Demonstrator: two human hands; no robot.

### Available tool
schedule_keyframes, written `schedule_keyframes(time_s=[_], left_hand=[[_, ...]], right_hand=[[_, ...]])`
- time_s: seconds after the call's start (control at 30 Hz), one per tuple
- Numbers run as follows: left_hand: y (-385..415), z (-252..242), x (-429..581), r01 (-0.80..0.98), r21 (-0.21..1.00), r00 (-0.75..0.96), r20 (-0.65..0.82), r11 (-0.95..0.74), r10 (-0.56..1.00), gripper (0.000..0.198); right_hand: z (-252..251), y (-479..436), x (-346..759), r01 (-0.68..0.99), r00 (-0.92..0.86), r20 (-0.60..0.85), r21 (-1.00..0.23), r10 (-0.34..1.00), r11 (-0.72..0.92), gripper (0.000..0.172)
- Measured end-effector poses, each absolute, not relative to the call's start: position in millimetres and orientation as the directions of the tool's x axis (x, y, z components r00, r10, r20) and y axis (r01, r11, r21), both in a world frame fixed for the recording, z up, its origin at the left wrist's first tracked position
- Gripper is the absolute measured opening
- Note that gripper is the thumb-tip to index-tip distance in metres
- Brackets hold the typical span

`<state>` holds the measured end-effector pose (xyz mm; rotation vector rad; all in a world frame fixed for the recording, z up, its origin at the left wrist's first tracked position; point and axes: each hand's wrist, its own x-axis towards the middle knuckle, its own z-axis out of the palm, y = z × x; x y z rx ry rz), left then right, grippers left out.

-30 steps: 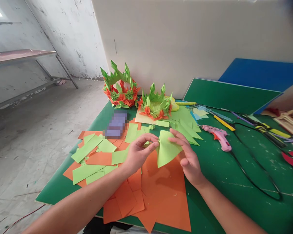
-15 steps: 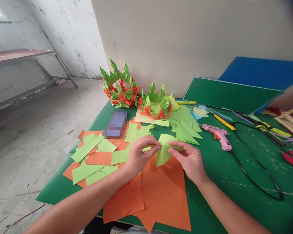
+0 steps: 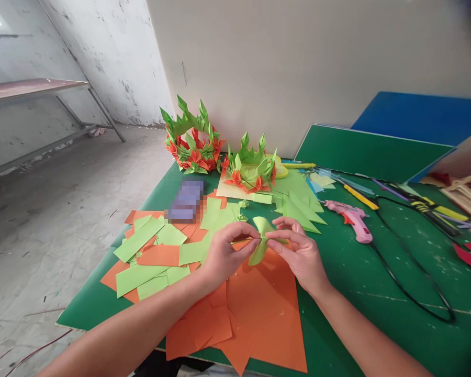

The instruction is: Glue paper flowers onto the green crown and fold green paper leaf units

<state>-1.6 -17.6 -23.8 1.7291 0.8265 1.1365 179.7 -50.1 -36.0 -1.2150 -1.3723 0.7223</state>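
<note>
A light green sheet of paper [image 3: 258, 253] is pinched at its middle between my two hands, its ends flaring up and down. My left hand [image 3: 230, 247] grips it from the left with thumb and forefinger. From the right, my right hand [image 3: 298, 252] pinches it close to the left fingertips, its other fingers bent above. Beneath the hands lies a large orange sheet [image 3: 272, 314]. Two small folded green paper pieces [image 3: 242, 217] rest just beyond my left hand. Further back stand two green and orange folded-paper crowns [image 3: 196, 149].
Loose green and orange paper pieces [image 3: 141, 238] cover the left of the green table [image 3: 377, 283]. A blurred-out rectangular object [image 3: 186, 199] lies among them. On the right are a pink glue gun [image 3: 351, 219] with a black cord, a yellow cutter [image 3: 361, 197] and pliers.
My right hand has moved in toward the left fingertips. The green paper is now squeezed narrower at its middle, where before it was spread wider.
</note>
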Motion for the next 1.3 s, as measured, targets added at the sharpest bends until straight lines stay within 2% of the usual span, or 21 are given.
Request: schedule_keyframes(time_s=[0.13, 0.27, 0.6, 0.93, 1.17, 1.3], left_hand=[[-16.9, -24.2, -0.8, 0.053, 0.922, 0.363, 0.340, -0.383, 0.868, 0.003], [-17.1, -23.2, 0.1, 0.064, 0.923, 0.373, 0.331, -0.380, 0.867, 0.003], [-20.5, -21.2, 1.2, 0.112, 0.887, 0.400, 0.372, -0.448, 0.838, 0.003], [-21.7, -20.8, 2.5, 0.129, 0.876, 0.425, 0.374, -0.465, 0.824, 0.004], [-21.1, -22.4, 2.4, 0.116, 0.916, 0.409, 0.308, -0.384, 0.859, 0.004], [-21.1, -23.6, 2.6, 0.096, 0.914, 0.420, 0.322, -0.394, 0.849, 0.004]], right_hand=[[-32.7, -52.0, 179.6, 0.348, 0.139, 0.387, -0.881, 0.911, 0.321, 0.006], [-28.2, -54.4, 178.8, 0.396, 0.062, 0.401, -0.851, 0.914, 0.346, 0.007], [-23.1, -56.6, 176.5, 0.389, 0.012, 0.428, -0.834, 0.904, 0.391, 0.003], [-21.5, -56.8, 176.4, 0.412, -0.021, 0.456, -0.807, 0.890, 0.423, 0.007], [-18.7, -58.3, 176.1, 0.492, -0.019, 0.482, -0.758, 0.876, 0.428, 0.007], [-19.1, -58.7, 176.4, 0.506, -0.028, 0.489, -0.745, 0.872, 0.434, 0.008]])
